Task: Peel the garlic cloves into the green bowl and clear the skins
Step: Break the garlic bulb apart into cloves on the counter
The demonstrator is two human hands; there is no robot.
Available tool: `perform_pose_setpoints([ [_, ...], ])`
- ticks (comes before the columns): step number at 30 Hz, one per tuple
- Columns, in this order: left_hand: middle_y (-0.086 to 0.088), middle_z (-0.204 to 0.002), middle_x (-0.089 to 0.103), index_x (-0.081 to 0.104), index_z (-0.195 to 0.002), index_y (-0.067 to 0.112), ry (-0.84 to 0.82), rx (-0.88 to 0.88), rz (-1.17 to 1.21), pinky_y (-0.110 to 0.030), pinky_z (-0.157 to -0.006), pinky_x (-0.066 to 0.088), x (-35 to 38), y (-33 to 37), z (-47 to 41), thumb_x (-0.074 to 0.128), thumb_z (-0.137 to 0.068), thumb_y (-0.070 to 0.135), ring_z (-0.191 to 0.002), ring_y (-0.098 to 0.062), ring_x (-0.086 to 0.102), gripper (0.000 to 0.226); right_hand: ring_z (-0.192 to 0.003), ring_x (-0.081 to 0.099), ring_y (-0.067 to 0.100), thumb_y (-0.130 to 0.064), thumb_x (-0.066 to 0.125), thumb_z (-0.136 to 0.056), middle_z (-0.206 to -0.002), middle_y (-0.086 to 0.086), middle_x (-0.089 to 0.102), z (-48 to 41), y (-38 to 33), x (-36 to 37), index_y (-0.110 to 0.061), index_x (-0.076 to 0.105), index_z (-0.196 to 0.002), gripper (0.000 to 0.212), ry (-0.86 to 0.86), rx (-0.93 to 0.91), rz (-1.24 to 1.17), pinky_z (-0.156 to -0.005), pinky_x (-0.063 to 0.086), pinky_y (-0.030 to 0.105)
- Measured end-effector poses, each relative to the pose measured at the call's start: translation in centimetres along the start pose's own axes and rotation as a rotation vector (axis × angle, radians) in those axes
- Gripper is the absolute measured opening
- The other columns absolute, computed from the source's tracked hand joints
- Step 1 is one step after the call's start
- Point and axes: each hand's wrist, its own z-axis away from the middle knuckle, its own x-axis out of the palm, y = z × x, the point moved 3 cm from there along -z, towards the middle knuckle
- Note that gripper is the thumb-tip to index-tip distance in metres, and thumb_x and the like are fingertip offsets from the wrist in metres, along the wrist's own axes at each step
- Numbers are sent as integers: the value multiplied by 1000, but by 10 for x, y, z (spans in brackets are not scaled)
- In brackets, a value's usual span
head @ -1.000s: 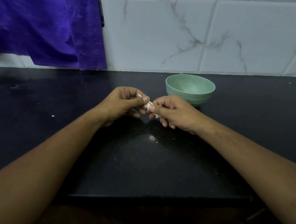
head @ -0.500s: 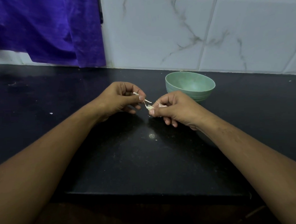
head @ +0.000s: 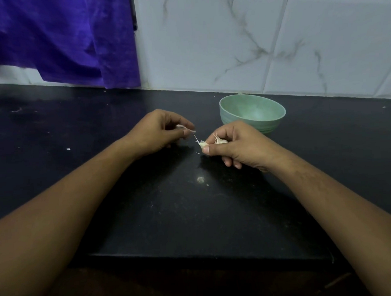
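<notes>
Left hand is pinching a skin; right hand, slightly apart, is gripping the clove. Bowl is sitting just beyond the right hand. Skin likely papery, tearing easily; clove firm, best held endwise.

A black counter carries the green bowl near its back edge and a few pale flecks.
</notes>
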Motion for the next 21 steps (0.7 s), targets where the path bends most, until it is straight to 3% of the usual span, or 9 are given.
perform_pose_setpoints([
  [4,4,-115,79,74,-126,19,-26,14,-4,-20,-97,56,-6,2,0,68,-94,-8,-109,-4,72,43,-44,49,8,-19,79,-91,-72,15,63,0,1,0,-8,76,-95,12,3,3,-2,-36,36,20],
  [6,6,-119,77,74,-125,23,25,28,-70,-21,-101,55,-13,5,1,57,-90,-17,-116,-3,69,57,-44,48,8,-20,79,-92,-71,15,62,-1,2,0,-9,76,-96,13,10,5,-5,-36,36,20],
  [8,5,-118,77,75,-122,24,104,36,-92,-26,-102,55,-20,3,2,54,-90,-17,-114,-5,69,56,-47,48,10,-21,78,-92,-69,14,60,0,1,0,-13,77,-97,10,10,6,-1,-37,37,21],
  [10,-2,-114,77,76,-119,20,135,60,-31,-32,-99,57,-25,1,2,61,-93,-9,-107,-10,70,42,-52,49,16,-23,78,-92,-66,13,59,0,1,0,-19,78,-96,5,-2,3,14,-39,37,22],
  [13,-13,-101,77,76,-112,12,15,70,124,-32,-79,58,-18,10,7,78,-93,12,-87,-16,70,19,-50,49,15,-23,79,-91,-59,6,57,1,0,2,-18,78,-96,6,-9,-12,33,-39,36,22],
  [17,-19,-98,77,75,-109,4,-182,78,139,-29,-74,59,5,25,13,82,-79,29,-80,-17,70,41,-44,48,11,-22,81,-88,-54,3,57,2,-2,1,-8,76,-89,15,12,-21,19,-38,35,22],
  [21,-19,-92,77,77,-104,4,-229,87,99,-26,-72,59,11,26,14,83,-83,20,-76,-17,70,27,-44,48,9,-22,81,-89,-54,-1,59,4,-3,1,-5,76,-92,18,-1,-15,21,-37,34,21],
])
